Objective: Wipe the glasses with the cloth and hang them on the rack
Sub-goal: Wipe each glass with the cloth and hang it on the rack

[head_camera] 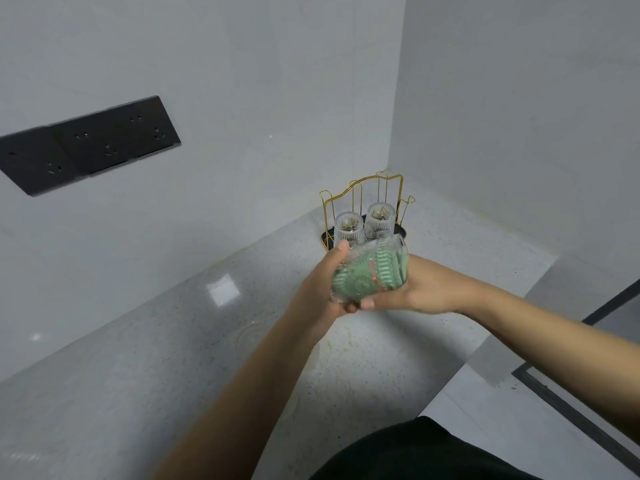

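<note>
A clear ribbed glass (367, 271) lies tilted on its side in the air above the counter, with a green cloth (360, 277) stuffed inside it. My left hand (320, 282) grips the glass around its base end. My right hand (415, 289) holds the glass from the open-rim side, and its fingers are hidden behind the glass, so whether they reach the cloth cannot be told. Behind the hands stands a gold wire rack (367, 192) on a dark tray. Two clear glasses (349, 227) (379, 220) hang upside down on its pegs.
The speckled white counter (242, 341) runs into a wall corner where the rack stands. A black socket panel (90, 143) is mounted on the left wall. The counter's edge drops off at the right, toward a dark-framed floor area (571, 403).
</note>
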`<state>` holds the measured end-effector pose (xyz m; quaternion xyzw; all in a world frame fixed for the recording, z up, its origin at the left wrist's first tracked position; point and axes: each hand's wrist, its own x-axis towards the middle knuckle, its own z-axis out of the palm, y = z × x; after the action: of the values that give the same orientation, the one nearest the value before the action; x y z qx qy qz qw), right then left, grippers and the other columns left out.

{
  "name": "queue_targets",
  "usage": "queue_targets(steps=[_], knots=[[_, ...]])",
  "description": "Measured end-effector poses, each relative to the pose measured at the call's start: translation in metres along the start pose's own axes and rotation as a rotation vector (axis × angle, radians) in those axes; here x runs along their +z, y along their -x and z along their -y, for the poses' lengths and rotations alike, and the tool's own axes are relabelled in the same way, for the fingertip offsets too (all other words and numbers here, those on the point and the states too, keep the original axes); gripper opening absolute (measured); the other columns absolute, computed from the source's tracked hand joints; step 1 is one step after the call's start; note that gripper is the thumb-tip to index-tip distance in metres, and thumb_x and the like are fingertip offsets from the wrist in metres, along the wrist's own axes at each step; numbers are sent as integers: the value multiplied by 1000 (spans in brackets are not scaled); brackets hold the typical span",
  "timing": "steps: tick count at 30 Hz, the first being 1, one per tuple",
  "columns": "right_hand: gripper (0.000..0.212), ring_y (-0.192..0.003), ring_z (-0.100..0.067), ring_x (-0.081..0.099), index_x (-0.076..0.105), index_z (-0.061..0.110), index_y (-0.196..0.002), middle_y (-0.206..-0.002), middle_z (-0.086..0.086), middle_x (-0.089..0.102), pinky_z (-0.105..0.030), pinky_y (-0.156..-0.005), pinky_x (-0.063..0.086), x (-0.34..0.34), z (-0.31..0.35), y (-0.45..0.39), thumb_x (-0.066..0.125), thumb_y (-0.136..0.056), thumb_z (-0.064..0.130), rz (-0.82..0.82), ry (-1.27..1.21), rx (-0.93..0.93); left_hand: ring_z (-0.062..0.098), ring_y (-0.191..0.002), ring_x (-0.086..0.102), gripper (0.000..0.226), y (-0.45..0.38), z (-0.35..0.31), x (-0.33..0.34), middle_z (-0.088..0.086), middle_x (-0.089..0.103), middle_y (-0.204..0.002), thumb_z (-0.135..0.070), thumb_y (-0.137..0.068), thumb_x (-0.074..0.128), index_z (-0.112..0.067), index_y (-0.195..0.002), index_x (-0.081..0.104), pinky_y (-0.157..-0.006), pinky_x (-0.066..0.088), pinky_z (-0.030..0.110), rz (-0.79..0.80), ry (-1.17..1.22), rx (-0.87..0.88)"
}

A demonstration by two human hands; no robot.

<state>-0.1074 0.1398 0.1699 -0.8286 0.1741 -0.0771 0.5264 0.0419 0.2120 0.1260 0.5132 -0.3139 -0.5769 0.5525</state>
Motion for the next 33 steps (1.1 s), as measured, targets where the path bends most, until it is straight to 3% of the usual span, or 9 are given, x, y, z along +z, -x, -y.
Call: queue_targets(steps=[2, 4, 6, 10, 16, 18, 23, 30, 33], knots=[[21, -85, 18, 56, 68, 11, -102, -91, 22, 62, -2, -75, 40, 3, -1, 6, 69, -83, 17, -24, 362, -140, 12, -56, 58, 53, 5, -9, 0, 0, 69, -71, -53, -101, 31, -14, -99, 68, -46, 38, 20, 90, 30, -199], [20, -84, 15, 58, 69, 11, -98, -90, 20, 66, -7, -76, 43, 1, -6, 6, 69, -81, 21, -37, 389, -153, 12, -53, 53, 56, 6, -10, 0, 1, 65, -65, -53, -101, 26, -14, -96, 66, -44, 40, 19, 133, 8, -230], [16, -80, 0, 66, 68, 8, -96, -89, 5, 72, -21, -75, 50, -4, -4, 4, 69, -81, 8, -69, 141, -38, 16, -59, 56, 55, 6, -3, 2, 7, 65, -76, -56, -98, 33, -12, -102, 65, -49, 49, 24, 108, -18, -137], [21, -85, -14, 69, 66, 7, -98, -93, -4, 74, -21, -71, 52, -10, -1, -4, 64, -79, -2, -96, -547, 120, 17, -63, 64, 59, -1, 10, 5, 16, 65, -98, -55, -86, 47, -9, -122, 49, -55, 53, 31, -98, -100, 129], [21, -87, -4, 64, 69, 8, -101, -96, -2, 72, -15, -77, 49, 0, -8, 1, 71, -80, 10, -110, 246, -57, 14, -48, 48, 58, -1, -12, 4, 3, 62, -63, -57, -100, 29, -12, -102, 64, -42, 38, 18, 18, -3, -246], [19, -86, -7, 66, 69, 10, -98, -94, -2, 72, -18, -79, 50, -4, -10, -1, 71, -79, 6, -133, 128, -37, 15, -53, 51, 61, 0, -9, 3, 5, 62, -65, -61, -98, 30, -11, -100, 65, -46, 44, 22, 36, -22, -208], [28, -92, -17, 68, 65, 6, -105, -97, -4, 73, -23, -78, 55, -12, -6, -7, 65, -77, 2, -113, -494, 107, 20, -92, 70, 58, -5, 13, 1, 10, 61, -122, -48, -81, 60, -19, -129, 47, -64, 57, 32, -75, -114, 133], [26, -93, -13, 66, 65, 5, -106, -102, -8, 71, -24, -85, 52, -4, -6, -1, 71, -80, 8, -74, 60, -4, 14, -65, 66, 56, -4, -3, -4, 4, 72, -81, -54, -101, 29, -13, -111, 65, -57, 55, 27, 128, 49, -206], [15, -81, -10, 69, 67, 6, -97, -88, -1, 74, -20, -72, 54, -10, -5, -5, 66, -83, 3, -96, -84, 38, 20, -80, 72, 56, -5, 5, -2, 10, 72, -102, -60, -96, 39, -14, -120, 61, -65, 59, 33, 70, -26, -114]])
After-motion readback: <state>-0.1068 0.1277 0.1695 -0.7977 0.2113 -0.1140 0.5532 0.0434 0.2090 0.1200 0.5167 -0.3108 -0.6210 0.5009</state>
